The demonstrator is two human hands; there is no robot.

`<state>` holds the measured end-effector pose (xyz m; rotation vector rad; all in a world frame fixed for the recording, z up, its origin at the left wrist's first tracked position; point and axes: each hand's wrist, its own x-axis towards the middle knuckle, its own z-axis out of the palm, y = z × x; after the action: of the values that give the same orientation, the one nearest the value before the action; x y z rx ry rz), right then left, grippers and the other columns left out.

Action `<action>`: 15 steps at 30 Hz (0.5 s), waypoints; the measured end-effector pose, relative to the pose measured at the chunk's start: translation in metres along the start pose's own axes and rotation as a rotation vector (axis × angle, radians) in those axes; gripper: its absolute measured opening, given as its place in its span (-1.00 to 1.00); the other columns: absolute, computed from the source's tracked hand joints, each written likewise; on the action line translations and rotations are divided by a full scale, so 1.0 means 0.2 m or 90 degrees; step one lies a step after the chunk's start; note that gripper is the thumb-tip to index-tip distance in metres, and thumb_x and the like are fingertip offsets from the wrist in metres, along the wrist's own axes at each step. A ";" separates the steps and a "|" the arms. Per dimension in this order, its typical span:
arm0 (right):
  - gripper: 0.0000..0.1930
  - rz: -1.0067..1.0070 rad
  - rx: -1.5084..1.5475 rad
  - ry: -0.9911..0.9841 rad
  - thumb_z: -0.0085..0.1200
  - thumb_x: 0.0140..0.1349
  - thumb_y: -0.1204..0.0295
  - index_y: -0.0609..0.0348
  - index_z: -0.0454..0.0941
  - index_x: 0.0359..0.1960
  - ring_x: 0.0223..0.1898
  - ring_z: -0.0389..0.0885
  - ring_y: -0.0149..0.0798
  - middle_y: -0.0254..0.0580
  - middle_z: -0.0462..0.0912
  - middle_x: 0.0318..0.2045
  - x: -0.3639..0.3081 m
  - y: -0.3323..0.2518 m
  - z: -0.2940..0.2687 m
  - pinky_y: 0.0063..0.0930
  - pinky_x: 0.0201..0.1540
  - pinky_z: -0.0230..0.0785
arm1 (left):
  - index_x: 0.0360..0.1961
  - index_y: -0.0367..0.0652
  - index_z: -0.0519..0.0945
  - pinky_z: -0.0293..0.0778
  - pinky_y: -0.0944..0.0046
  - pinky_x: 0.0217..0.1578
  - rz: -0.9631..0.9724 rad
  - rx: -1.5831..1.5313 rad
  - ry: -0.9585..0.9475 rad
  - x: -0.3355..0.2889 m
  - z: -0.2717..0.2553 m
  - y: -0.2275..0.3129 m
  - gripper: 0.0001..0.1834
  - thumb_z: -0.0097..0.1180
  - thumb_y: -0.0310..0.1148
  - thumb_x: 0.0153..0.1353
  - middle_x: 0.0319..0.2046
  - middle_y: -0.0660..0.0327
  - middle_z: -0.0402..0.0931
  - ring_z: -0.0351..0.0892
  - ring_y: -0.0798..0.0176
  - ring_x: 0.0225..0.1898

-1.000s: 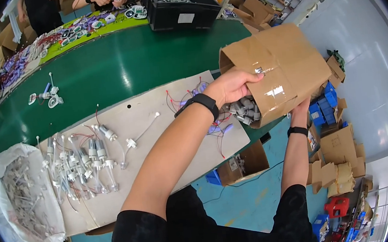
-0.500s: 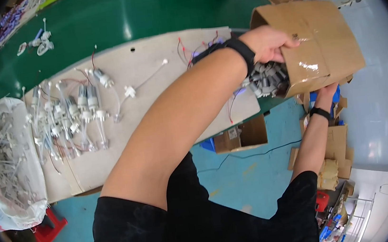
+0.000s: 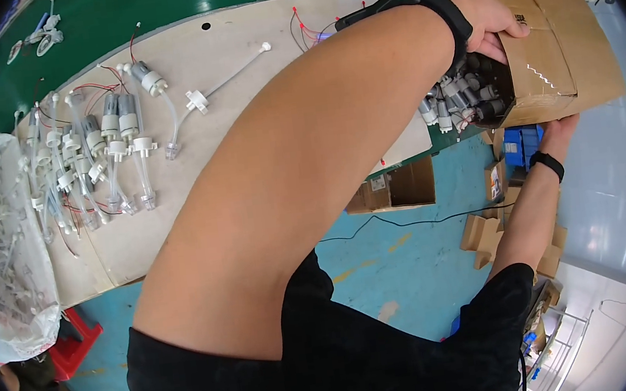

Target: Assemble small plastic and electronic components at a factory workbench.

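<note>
A brown cardboard box [image 3: 561, 36] is tipped on its side at the right end of the table, its mouth facing left. My left hand [image 3: 493, 24] grips the rim of that mouth, thumb on the outer wall and fingers inside. Under the box's near lower side, my right hand [image 3: 559, 133] holds it up, its fingers partly hidden. Small grey-and-white motor pumps [image 3: 460, 97] lie heaped in and just outside the mouth. My left forearm covers part of the table.
Pumps with tubes and wires [image 3: 95, 143] lie on the pale board [image 3: 232, 31] at left. A white bag [image 3: 6, 246] of clear tube fittings stands at the far left. Below the table edge are an open carton [image 3: 404, 185], a red stool [image 3: 75, 342] and a black floor cable.
The view has shifted, and both hands and the box now sit farther right and higher in the picture. More pumps show near the mouth. Both hands keep hold of the box.
</note>
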<state>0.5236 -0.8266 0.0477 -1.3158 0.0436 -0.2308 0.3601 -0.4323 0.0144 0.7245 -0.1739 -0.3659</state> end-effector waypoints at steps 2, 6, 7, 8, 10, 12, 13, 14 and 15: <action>-0.49 -0.049 -0.015 0.006 -0.08 0.40 0.08 0.23 0.43 0.19 0.19 0.48 0.01 -0.05 0.53 0.16 -0.01 -0.02 -0.03 0.00 0.21 0.43 | 0.05 -0.32 0.51 0.64 0.02 0.01 0.008 0.029 -0.008 0.02 0.02 -0.02 -0.66 0.20 -0.42 0.30 -0.05 0.05 0.63 0.70 0.10 -0.08; -0.48 -0.037 0.011 0.084 -0.08 0.40 0.07 0.21 0.43 0.19 0.18 0.49 0.01 -0.06 0.53 0.16 -0.20 0.05 0.11 -0.02 0.22 0.42 | 0.05 -0.26 0.52 0.64 0.03 -0.01 -0.026 0.092 0.014 -0.05 -0.03 -0.03 -0.66 0.22 -0.39 0.29 -0.07 0.07 0.64 0.70 0.13 -0.08; -0.47 -0.053 0.022 0.055 -0.08 0.39 0.04 0.20 0.43 0.20 0.19 0.48 0.01 -0.07 0.52 0.18 -0.22 0.13 0.08 -0.01 0.23 0.40 | 0.06 -0.25 0.52 0.64 0.02 -0.02 -0.024 0.100 0.020 -0.06 -0.05 -0.06 -0.65 0.22 -0.39 0.29 -0.06 0.08 0.64 0.69 0.13 -0.08; -0.45 -0.079 0.027 0.027 -0.08 0.38 0.02 0.18 0.42 0.21 0.21 0.46 0.00 -0.07 0.51 0.20 -0.24 0.14 0.07 0.00 0.25 0.38 | 0.07 -0.24 0.52 0.64 0.02 -0.02 -0.018 0.103 0.018 -0.07 -0.04 -0.10 -0.64 0.22 -0.39 0.29 -0.06 0.08 0.64 0.69 0.13 -0.08; -0.42 -0.068 0.021 0.011 -0.08 0.37 -0.02 0.16 0.41 0.23 0.23 0.44 0.00 -0.08 0.49 0.22 -0.32 0.17 0.11 0.02 0.27 0.35 | 0.11 -0.26 0.49 0.66 -0.01 -0.07 0.005 0.080 0.018 -0.05 -0.08 -0.17 -0.58 0.26 -0.42 0.25 -0.06 0.05 0.64 0.70 0.11 -0.11; -0.38 -0.055 0.008 0.001 -0.09 0.36 -0.07 0.14 0.40 0.25 0.25 0.42 -0.01 -0.09 0.46 0.25 -0.44 0.14 0.12 0.04 0.28 0.32 | 0.08 -0.26 0.51 0.70 0.03 -0.18 0.020 0.090 0.012 -0.05 -0.10 -0.21 -0.58 0.31 -0.43 0.20 -0.09 0.02 0.65 0.72 0.08 -0.19; -0.35 -0.001 0.023 0.022 -0.09 0.34 -0.10 0.10 0.36 0.28 0.28 0.39 0.00 -0.09 0.43 0.27 -0.51 0.09 0.13 0.08 0.31 0.26 | 0.08 -0.26 0.51 0.70 0.03 -0.18 0.024 0.089 0.009 -0.04 -0.11 -0.20 -0.58 0.31 -0.43 0.20 -0.09 0.02 0.65 0.72 0.08 -0.19; -0.32 0.056 0.037 0.041 -0.09 0.33 -0.14 0.06 0.33 0.32 0.30 0.36 0.01 -0.09 0.40 0.30 -0.55 0.04 0.12 0.13 0.33 0.21 | 0.05 -0.27 0.53 0.71 0.05 -0.22 0.014 0.118 -0.005 -0.01 -0.13 -0.18 -0.59 0.33 -0.43 0.18 -0.12 0.01 0.65 0.73 0.07 -0.22; -0.33 0.119 0.067 0.054 -0.08 0.32 -0.12 -0.02 0.30 0.34 0.33 0.31 0.05 -0.10 0.37 0.33 -0.56 0.01 0.07 0.27 0.34 0.12 | 0.02 -0.28 0.56 0.72 0.07 -0.27 0.004 0.146 -0.018 0.01 -0.14 -0.17 -0.60 0.35 -0.42 0.16 -0.14 0.00 0.66 0.73 0.06 -0.24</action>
<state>0.4172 -0.7922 0.0383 -1.1882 0.2224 -0.1277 0.3605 -0.4387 -0.0286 0.9443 -0.2479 -0.3534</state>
